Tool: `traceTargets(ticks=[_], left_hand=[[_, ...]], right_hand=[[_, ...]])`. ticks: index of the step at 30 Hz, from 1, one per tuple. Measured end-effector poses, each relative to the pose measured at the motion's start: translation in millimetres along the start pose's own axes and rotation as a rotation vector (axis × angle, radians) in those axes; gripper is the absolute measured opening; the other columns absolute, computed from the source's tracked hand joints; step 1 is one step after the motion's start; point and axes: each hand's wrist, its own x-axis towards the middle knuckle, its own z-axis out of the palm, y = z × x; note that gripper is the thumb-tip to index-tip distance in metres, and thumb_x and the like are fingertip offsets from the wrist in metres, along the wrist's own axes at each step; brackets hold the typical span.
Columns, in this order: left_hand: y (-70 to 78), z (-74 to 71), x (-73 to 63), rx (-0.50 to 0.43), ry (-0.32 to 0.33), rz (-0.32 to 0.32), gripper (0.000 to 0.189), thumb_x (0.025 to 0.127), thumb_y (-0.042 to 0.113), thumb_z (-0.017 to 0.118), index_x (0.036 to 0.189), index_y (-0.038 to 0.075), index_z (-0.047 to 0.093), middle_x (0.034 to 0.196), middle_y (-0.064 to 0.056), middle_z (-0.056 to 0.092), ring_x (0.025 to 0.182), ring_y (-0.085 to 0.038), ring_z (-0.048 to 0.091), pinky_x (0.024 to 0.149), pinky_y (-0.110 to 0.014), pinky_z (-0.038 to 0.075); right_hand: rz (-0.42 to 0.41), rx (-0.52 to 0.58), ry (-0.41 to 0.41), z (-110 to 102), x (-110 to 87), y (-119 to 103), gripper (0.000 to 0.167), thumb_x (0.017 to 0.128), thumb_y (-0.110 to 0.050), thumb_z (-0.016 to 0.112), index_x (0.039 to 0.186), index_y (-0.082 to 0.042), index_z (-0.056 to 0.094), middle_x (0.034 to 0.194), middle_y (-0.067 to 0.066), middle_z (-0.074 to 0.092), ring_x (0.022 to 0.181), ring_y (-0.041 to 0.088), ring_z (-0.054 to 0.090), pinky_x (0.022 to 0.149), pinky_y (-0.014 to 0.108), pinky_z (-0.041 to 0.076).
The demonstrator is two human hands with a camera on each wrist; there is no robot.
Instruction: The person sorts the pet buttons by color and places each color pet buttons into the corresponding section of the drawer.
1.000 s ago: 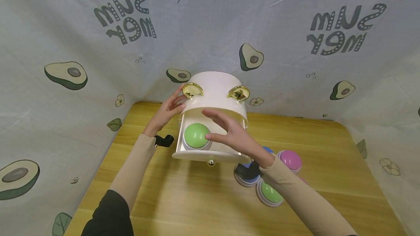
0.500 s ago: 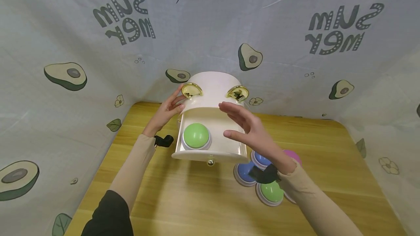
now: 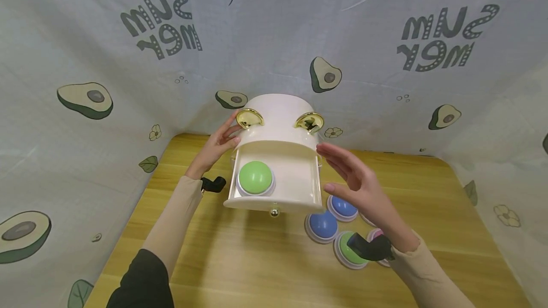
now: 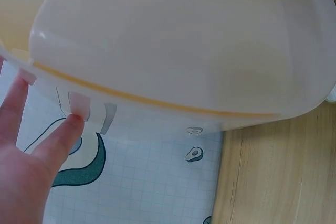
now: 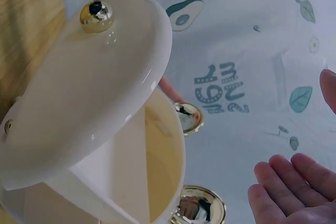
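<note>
A white box (image 3: pixel 280 108) with two gold ear-like pieces stands at the back of the table, its drawer (image 3: pixel 297 177) pulled out. Inside the drawer, at the left, lies a green dome-topped button (image 3: pixel 255 177) with a white rim. My left hand (image 3: pixel 216 149) rests its fingers against the box's left side; the left wrist view shows fingertips (image 4: pixel 76 121) touching the white wall. To the right of the drawer, my right hand (image 3: pixel 359 184) hovers with fingers extended and thumb apart, holding nothing. A gold knob (image 5: pixel 96 16) sits on the drawer front, seen in the right wrist view.
Right of the drawer, below my right hand, are blue domed buttons (image 3: pixel 323 226), a green one (image 3: pixel 347 251) and a pink one (image 3: pixel 376 234), partly hidden by my wrist. A printed cloth (image 3: pixel 274 37) hangs behind the wooden table (image 3: pixel 257 260).
My right hand has moved right, from over the drawer and green button to beyond the drawer's right side. My left hand stays at the box, and the drawer has not moved.
</note>
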Motion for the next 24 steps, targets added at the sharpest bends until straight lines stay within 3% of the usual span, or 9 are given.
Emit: traceTargets(ticks=[13,19,24], left_hand=[[-1.8,0.8,0.4,-0.024,-0.008,0.004,0.072,0.097,-0.009,0.045,0.155,0.015,0.011,0.150,-0.020,0.030,0.134,-0.028,0.035,0.097,-0.032,0.044],[-1.7,-0.5,-0.3,-0.014,-0.016,-0.005,0.073,0.097,-0.005,0.047,0.155,0.021,0.010,0.152,-0.018,0.028,0.135,-0.029,0.034,0.098,-0.032,0.043],[-0.9,0.0,-0.5,0.001,-0.022,-0.008,0.074,0.098,-0.001,0.048,0.155,0.022,0.007,0.155,-0.013,0.022,0.137,-0.028,0.031,0.100,-0.035,0.041]], right_hand=[[0.057,0.032,0.117,-25,-44.1,3,0.067,0.081,0.026,0.054,0.142,0.012,0.031,0.146,0.021,0.036,0.137,0.024,0.033,0.109,0.028,0.026],[0.015,0.058,0.112,-32,-59.0,9,0.065,0.083,0.027,0.048,0.143,0.011,0.030,0.146,0.017,0.039,0.136,0.019,0.035,0.107,0.024,0.028],[0.043,0.044,0.132,-34,-70.0,15,0.062,0.086,0.025,0.046,0.144,0.010,0.030,0.146,0.014,0.041,0.135,0.016,0.036,0.105,0.022,0.029]])
